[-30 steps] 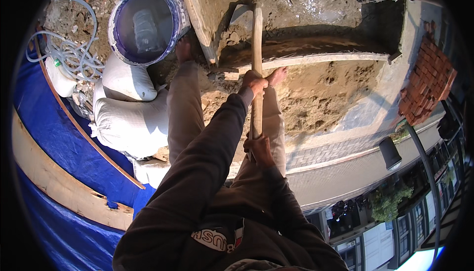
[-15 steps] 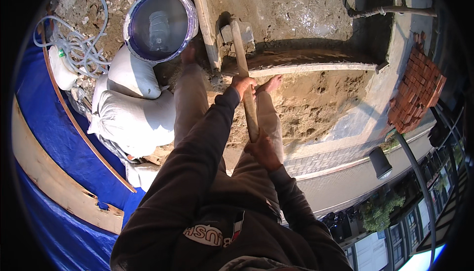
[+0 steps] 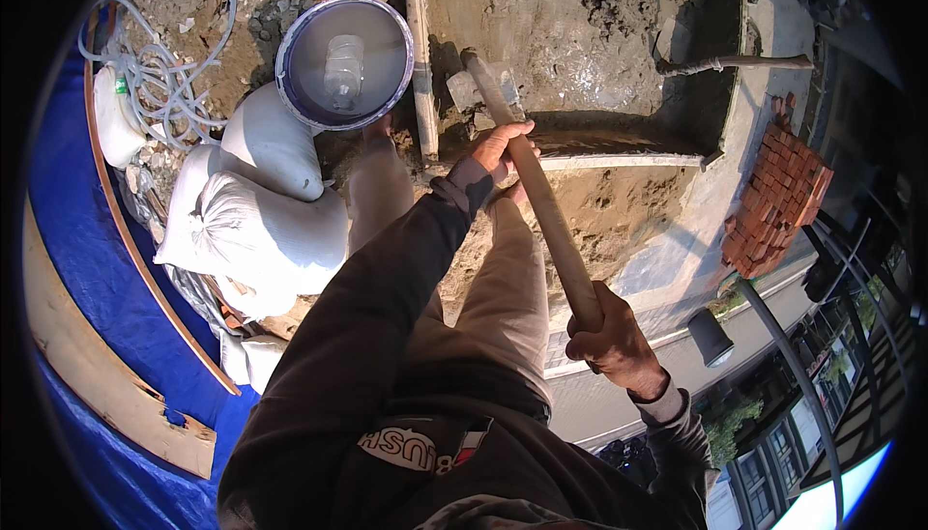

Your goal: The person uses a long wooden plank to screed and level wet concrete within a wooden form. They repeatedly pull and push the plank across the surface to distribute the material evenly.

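My left hand point(image 3: 498, 148) is closed round the upper part of a long wooden handle point(image 3: 553, 221), and my right hand point(image 3: 609, 337) grips it lower, near its end. The handle slants up and left to a flat, mortar-smeared metal blade point(image 3: 469, 90) in a board-edged trough point(image 3: 580, 47) of grey wet mix. Just left of the trough stands a round plastic bucket point(image 3: 343, 18) of cloudy water with a pale object in it. My bare feet and trousered legs show below the trough.
White sacks point(image 3: 271, 240), a coiled clear hose point(image 3: 164, 85), blue tarp point(image 3: 77, 269) and a plywood strip point(image 3: 116, 385) lie at left. Stacked red bricks point(image 3: 773, 201) are at right, with a curved stick point(image 3: 735, 61) above them. Dug sand point(image 3: 628, 211) lies below the trough.
My right hand and the handle's lower end have swung right and down, so the handle now slants more. The blade sits lower and further left in view. The scene has shifted slightly.
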`<state>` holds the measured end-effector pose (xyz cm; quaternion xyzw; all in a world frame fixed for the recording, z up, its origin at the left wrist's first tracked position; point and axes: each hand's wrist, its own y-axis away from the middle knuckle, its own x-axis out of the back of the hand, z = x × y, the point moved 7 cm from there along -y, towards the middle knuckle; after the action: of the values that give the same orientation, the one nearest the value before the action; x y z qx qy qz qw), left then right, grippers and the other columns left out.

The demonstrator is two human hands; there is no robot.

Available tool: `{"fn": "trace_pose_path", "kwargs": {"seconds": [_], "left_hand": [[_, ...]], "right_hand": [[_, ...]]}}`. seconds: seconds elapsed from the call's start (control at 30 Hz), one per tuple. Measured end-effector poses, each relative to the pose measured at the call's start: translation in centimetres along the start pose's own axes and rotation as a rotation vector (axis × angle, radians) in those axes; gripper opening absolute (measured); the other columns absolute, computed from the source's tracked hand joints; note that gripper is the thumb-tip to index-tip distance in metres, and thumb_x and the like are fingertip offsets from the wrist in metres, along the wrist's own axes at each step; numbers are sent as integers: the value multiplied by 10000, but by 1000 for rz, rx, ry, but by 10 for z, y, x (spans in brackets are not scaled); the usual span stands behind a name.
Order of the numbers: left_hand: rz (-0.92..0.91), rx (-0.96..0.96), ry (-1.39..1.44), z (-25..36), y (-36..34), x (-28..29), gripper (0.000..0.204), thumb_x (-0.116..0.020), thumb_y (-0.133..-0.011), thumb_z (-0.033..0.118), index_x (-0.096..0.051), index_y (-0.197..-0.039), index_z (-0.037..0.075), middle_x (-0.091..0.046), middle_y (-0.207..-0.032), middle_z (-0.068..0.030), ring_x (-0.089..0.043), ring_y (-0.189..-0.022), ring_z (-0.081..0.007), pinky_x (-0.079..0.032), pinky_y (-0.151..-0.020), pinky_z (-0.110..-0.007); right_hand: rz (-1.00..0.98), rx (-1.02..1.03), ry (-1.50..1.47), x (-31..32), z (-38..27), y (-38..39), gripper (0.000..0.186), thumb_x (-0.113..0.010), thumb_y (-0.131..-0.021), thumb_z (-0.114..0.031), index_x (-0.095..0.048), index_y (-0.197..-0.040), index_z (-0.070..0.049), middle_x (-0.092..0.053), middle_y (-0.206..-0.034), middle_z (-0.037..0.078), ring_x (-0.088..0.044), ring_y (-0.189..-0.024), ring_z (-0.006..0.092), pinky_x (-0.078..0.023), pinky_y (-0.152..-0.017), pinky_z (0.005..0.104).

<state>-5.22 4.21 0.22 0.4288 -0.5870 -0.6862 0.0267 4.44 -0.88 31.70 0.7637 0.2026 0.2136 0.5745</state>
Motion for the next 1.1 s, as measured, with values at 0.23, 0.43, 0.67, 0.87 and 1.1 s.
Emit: {"fn": "trace_pose_path", "kwargs": {"seconds": [0.23, 0.43, 0.67, 0.87, 1.1], "left_hand": [[-255, -96, 289, 108, 58, -51, 337, -684, -833, 157, -450, -1052, 55, -560, -827, -141, -593, -773, -284, -509, -712, -472], [-201, -406, 272, 204, 193, -43, 264, -671, -852, 178, -477, -986, 59, -510, -827, -86, -551, -747, -240, -490, -686, -440], [-55, -619, 349, 234, 243, 58, 211, -703, -833, 245, -539, -847, 115, -496, -746, -14, -519, -682, -181, -454, -651, -375], [150, -892, 278, 293, 281, 174, 201, -716, -798, 165, -521, -758, 135, -432, -619, 17, -456, -590, -141, -412, -596, -322], [219, -1024, 109, 309, 325, 156, 179, -656, -806, 98, -487, -748, 103, -427, -663, -7, -435, -617, -153, -417, -632, -328]], "right_hand": [[40, 62, 246, -9, -85, 103, 521, -685, -581, -103, -452, -1026, 35, -525, -669, 132, -531, -603, 246, -459, -596, 382], [45, 311, 485, -30, -132, 134, 688, -682, -562, -118, -451, -1195, 21, -578, -813, 196, -606, -717, 346, -483, -675, 382], [146, 654, 803, -48, -20, -20, 438, -608, -663, -129, -497, -1082, -64, -585, -797, 160, -604, -747, 340, -494, -638, 420], [410, 957, 727, -153, -27, -192, 302, -607, -731, -133, -536, -1020, -81, -630, -856, 179, -611, -704, 385, -493, -648, 468], [445, 957, 533, -177, -51, -201, 225, -588, -712, -53, -515, -923, -79, -570, -871, 133, -565, -876, 344, -441, -760, 460]]}}
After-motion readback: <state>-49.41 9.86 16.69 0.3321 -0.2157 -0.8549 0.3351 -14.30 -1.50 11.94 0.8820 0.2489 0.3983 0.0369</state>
